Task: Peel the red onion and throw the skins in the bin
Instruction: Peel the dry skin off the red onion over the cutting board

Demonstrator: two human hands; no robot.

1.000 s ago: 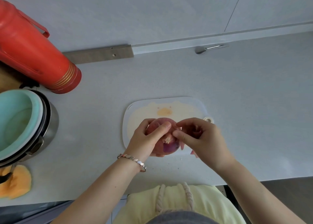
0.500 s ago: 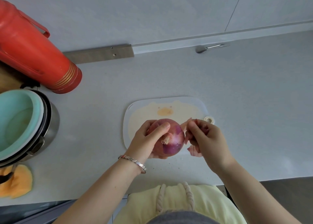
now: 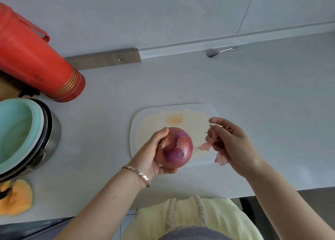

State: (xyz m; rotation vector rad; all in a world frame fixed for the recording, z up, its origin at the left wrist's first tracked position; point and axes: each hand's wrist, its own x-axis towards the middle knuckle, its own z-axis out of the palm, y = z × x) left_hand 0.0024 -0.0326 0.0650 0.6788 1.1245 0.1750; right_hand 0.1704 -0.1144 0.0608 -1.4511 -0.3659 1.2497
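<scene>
While left fingers grip the red onion, right fingers half-hide pinched skins.

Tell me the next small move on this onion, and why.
Probably move the right hand to the torn skin edge on the red onion and pull off another strip. The left hand grips the onion over the cutting board. Papery skin covers most of it, with only purple patches bare. The right hand, holding loose skins, is apart from it. No bin is in view.
</scene>
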